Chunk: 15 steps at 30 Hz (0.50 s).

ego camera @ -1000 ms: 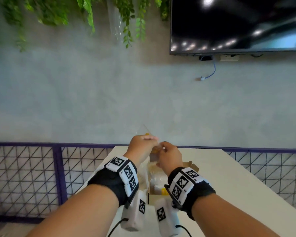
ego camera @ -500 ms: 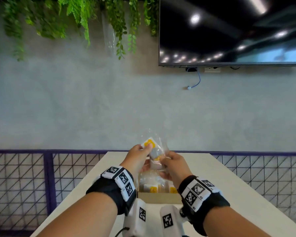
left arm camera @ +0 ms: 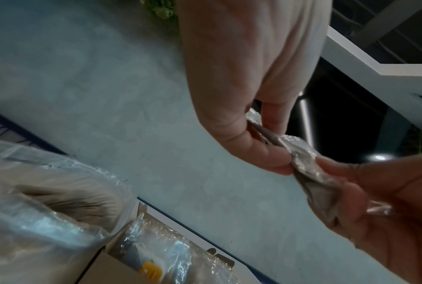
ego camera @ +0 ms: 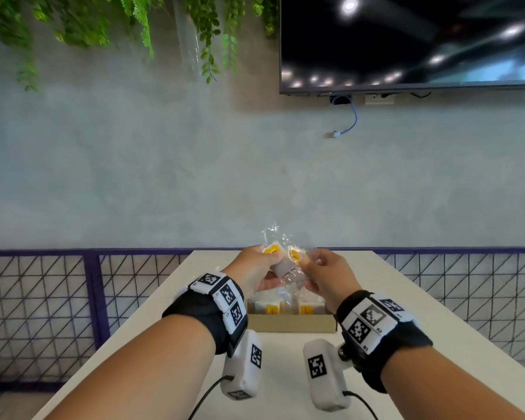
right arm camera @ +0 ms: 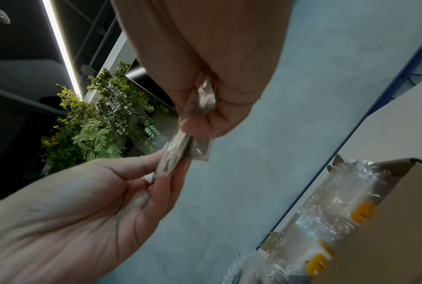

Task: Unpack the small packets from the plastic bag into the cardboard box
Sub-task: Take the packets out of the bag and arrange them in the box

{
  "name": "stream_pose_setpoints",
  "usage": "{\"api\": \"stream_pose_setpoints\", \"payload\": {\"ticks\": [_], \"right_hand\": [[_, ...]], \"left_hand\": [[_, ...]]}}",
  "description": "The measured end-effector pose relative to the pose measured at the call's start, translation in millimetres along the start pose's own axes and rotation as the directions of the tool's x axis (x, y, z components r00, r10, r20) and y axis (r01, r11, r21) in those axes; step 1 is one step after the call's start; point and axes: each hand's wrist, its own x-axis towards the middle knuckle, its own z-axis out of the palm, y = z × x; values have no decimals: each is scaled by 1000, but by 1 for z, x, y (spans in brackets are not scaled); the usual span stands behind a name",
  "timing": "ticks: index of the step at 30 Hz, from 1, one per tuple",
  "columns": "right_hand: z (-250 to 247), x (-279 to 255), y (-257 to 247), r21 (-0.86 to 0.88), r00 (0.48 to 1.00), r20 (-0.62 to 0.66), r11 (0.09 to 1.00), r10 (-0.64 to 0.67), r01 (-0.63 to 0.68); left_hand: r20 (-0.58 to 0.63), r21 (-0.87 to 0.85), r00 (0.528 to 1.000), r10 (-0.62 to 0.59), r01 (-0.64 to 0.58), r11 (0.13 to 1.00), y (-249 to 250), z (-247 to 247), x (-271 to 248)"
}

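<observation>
Above the cardboard box (ego camera: 291,323), a clear plastic bag (ego camera: 278,237) (small packets (ego camera: 275,256) inside) is pinched by the left hand (ego camera: 255,272) and the right hand (ego camera: 326,277). More packets (ego camera: 269,307) are seen inside the box.

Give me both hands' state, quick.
Left hand: closed, pinching the small packet in the plastic bag.
Right hand: closed, gripping the plastic bag.

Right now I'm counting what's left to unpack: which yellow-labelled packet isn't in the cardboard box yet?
The packet held up between both hands, left hand and right hand, wrapped in clear plastic. The others lie in the cardboard box below.
</observation>
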Motion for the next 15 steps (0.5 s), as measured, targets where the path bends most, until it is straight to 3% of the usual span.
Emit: {"api": "stream_pose_setpoints", "payload": {"ticks": [8, 15], "right_hand": [[-5, 31, 1, -152, 996, 90, 988, 5, 9], [-24, 70, 19, -444, 995, -2, 891, -103, 92]], "left_hand": [[-61, 37, 997, 52, -50, 998, -8, -15, 29], [-81, 152, 994, 77, -64, 986, -11, -27, 60]]}}
